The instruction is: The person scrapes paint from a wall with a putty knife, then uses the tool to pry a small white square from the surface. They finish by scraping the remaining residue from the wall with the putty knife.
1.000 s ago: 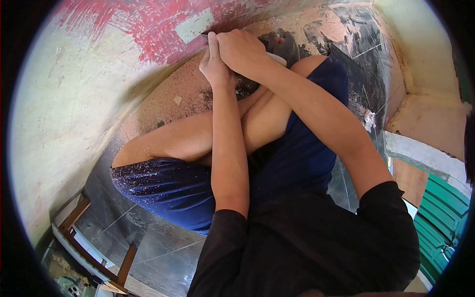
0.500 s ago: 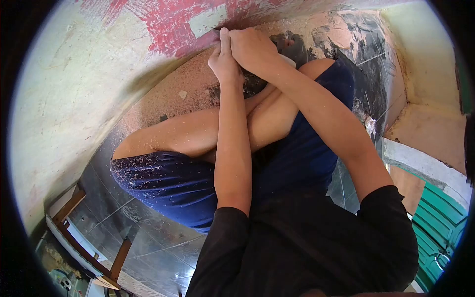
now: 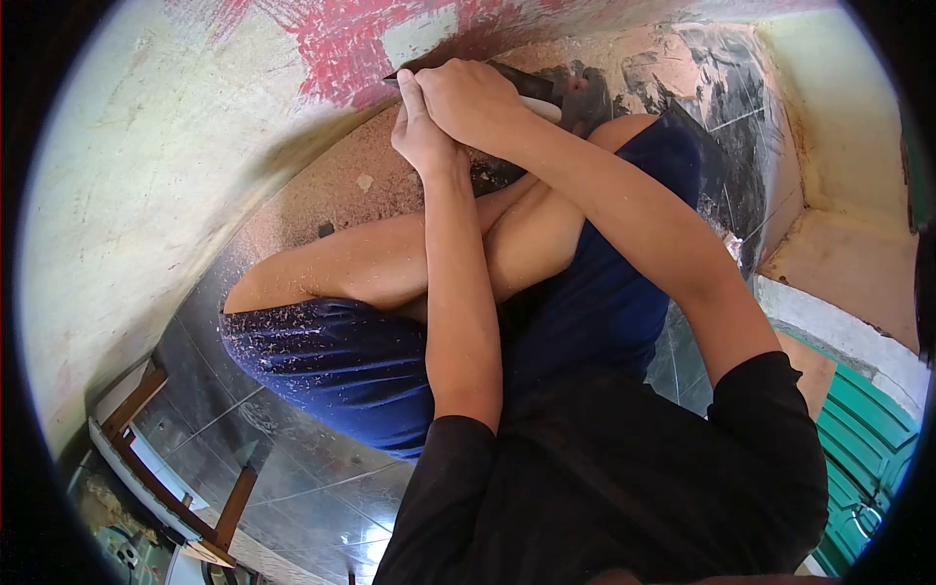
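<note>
Against the foot of the wall point(image 3: 185, 127), my right hand point(image 3: 466, 102) is closed around a dark flat-bladed tool. The blade point(image 3: 392, 79) shows its pointed dark end just left of my fingers. My left hand point(image 3: 424, 136) presses against the right one, its fingers at the blade near that end. Most of the tool is hidden under both hands. Red paint patches point(image 3: 341, 49) and a pale bare rectangle point(image 3: 419, 37) mark the wall beside the blade.
Pinkish dust and flakes point(image 3: 336, 190) cover the dark tiled floor point(image 3: 205, 380) by the wall. My crossed legs point(image 3: 341, 263) lie below my hands, with flakes on the blue shorts point(image 3: 312, 361). A wooden frame point(image 3: 175, 487) stands lower left; a green door point(image 3: 868, 458) is lower right.
Both hands have shifted left and slightly down along the wall with the tool. More of the dark blade end now shows beyond the fingers.
</note>
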The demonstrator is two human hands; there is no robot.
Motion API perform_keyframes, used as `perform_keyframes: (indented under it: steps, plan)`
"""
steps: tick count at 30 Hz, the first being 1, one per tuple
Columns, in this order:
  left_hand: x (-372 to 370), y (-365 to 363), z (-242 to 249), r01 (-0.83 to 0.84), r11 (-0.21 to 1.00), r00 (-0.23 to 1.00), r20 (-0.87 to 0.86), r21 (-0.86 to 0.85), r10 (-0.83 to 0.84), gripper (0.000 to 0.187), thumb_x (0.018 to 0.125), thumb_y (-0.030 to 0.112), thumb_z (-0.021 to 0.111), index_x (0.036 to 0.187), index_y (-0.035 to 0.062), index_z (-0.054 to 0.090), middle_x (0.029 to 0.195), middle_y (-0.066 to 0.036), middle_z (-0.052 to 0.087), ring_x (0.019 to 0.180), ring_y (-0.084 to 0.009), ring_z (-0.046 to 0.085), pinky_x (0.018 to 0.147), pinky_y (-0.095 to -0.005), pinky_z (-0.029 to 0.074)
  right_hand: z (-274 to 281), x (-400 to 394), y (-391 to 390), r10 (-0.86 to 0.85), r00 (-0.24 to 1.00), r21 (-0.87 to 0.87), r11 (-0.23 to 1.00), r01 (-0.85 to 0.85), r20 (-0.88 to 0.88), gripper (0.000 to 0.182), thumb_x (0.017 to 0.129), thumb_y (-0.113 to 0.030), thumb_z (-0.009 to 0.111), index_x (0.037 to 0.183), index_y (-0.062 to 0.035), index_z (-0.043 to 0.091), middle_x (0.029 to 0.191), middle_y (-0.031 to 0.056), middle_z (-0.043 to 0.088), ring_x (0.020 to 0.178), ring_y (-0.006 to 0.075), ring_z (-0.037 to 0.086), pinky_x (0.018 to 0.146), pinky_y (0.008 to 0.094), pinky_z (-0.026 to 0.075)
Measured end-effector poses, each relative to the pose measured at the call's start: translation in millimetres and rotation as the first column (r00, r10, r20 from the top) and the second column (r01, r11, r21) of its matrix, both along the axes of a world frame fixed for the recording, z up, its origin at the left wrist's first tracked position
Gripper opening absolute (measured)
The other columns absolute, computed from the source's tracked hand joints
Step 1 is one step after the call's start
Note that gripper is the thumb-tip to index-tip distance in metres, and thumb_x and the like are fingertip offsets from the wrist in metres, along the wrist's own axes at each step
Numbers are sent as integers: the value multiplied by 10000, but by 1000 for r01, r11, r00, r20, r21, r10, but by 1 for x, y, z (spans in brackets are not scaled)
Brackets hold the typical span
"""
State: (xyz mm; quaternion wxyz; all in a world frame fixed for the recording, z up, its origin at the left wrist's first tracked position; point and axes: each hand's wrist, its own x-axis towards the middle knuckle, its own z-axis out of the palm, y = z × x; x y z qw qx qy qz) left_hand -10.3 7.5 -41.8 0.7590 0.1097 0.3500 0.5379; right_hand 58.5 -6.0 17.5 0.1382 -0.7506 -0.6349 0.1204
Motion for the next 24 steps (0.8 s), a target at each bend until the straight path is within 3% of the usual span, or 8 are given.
perform_keyframes:
  steps: [3, 8, 13, 16, 24]
  plan:
    - [6, -1, 4, -8, 1000, 996, -84, 16, 9, 469, 1032, 388, 685, 1042, -81, 697, 1000, -110, 716, 842, -198, 694, 740, -360, 593, 1, 6, -4, 25, 1000, 44, 999, -24, -5, 301, 961, -217, 530, 913, -17, 751, 895, 234, 745, 847, 419, 740, 759, 523, 592]
    - [26, -3, -5, 137, 987, 962, -247, 81, -113, 418, 1003, 338, 740, 983, -80, 723, 916, -67, 714, 780, -153, 667, 699, -320, 561, -3, 28, -20, -132, 991, 82, 988, 130, 10, 294, 969, -194, 522, 891, -6, 734, 868, 251, 733, 847, 434, 733, 756, 526, 591]
    - [28, -5, 1, 78, 994, 981, -181, 74, -63, 373, 993, 305, 758, 919, -61, 744, 869, -54, 709, 734, -122, 639, 653, -306, 532, 4, 26, -20, -143, 990, 65, 988, 142, 8, 295, 969, -202, 530, 886, 8, 720, 858, 253, 730, 845, 436, 731, 749, 530, 591]
    - [24, -6, 0, 84, 994, 976, -208, 68, -68, 368, 995, 300, 755, 943, -64, 743, 881, -58, 712, 745, -130, 648, 672, -306, 540, 2, 24, -16, -129, 992, 56, 990, 129, -3, 300, 968, -210, 536, 878, 12, 716, 850, 252, 730, 825, 437, 732, 739, 532, 592]
    - [15, -3, 0, -26, 999, 997, -72, 25, 27, 435, 1027, 353, 698, 1089, -77, 689, 1023, -108, 722, 856, -204, 701, 752, -359, 597, -2, 11, -6, -36, 999, 91, 995, 33, 26, 302, 958, -217, 547, 898, -8, 757, 860, 240, 743, 810, 413, 747, 718, 508, 601]
